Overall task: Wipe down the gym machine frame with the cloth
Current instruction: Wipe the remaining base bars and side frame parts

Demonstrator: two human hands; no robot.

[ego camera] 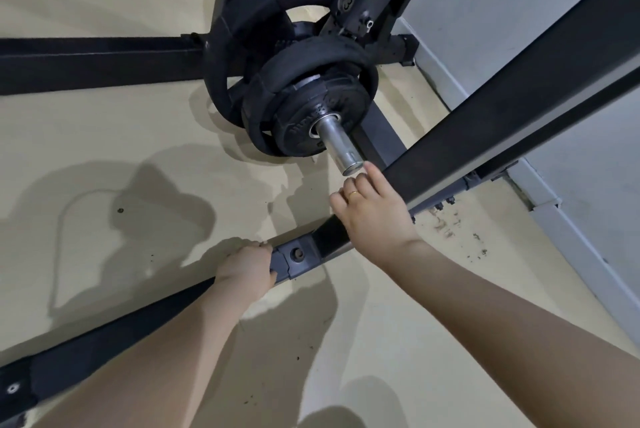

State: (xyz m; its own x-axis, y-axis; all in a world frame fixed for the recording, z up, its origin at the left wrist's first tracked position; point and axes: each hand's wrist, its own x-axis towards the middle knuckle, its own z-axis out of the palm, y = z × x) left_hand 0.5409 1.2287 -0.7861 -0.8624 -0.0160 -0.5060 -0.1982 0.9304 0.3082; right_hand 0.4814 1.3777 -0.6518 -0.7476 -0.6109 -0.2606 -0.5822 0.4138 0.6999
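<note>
A person leans over the black frame (502, 109) of a gym machine, both bare arms reaching down toward its floor-level base bar (114, 327). The left hand (247, 268) sits on that bar just beside a bolted joint plate (296, 256), its fingers curled down over the bar's far edge; whether anything lies under the palm cannot be told. The right hand (370, 209) rests against the lower end of a thick slanted beam, where it meets the base, fingers loosely bent and holding nothing, one fingertip close to the tip of a steel sleeve (341, 147). A gold ring (352, 194) shows on one finger. No part of the cloth is visible in either hand, so where it is cannot be told. Black weight plates (308, 109) hang stacked on the sleeve, above the beige floor (104, 137). A second base bar (93, 60) runs left across the floor behind them. Dark specks and scuffs (450, 223) mark the floor near the pale wall (519, 12) at right. Shadows of the arms fall across the floor.
</note>
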